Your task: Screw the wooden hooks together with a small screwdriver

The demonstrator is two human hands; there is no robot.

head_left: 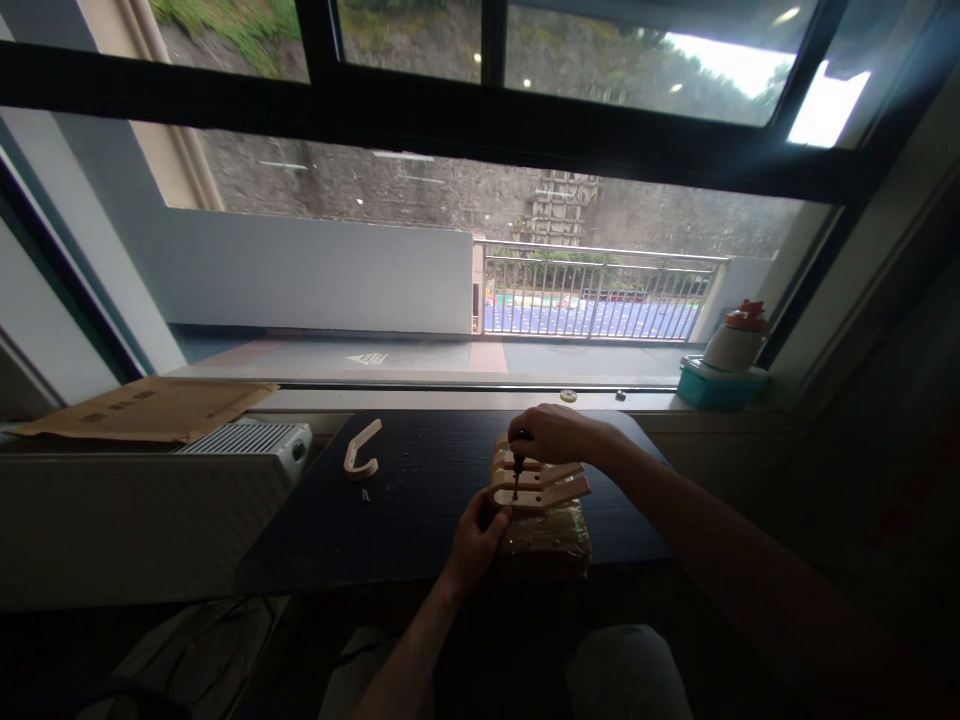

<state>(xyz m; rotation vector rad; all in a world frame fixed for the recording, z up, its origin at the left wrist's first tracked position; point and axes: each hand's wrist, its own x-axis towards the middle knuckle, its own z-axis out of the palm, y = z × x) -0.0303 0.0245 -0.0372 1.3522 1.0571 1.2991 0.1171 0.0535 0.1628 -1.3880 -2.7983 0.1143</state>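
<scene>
My right hand (559, 434) is closed around the handle of a screwdriver (517, 466). Its shaft points down, and the tip meets the nearest wooden hook (551, 494) near that hook's rounded end. My left hand (478, 535) grips this end from the left, the thumb pressed close to it. Several pale wooden hooks lie side by side across a block wrapped in shiny clear film (546, 538), their arms sticking out to the right. My right hand partly covers the far ones. Apart from them, a loose wooden hook (364, 452) lies on the table's left, with small screws (365, 495) near it.
The dark table (322, 540) stands against a windowsill. On the sill are a teal box with a white, red-topped bottle (735, 345) over it, and a small roll of tape (568, 396). Left of the table, a brown envelope (150, 408) rests on a white radiator (247, 440).
</scene>
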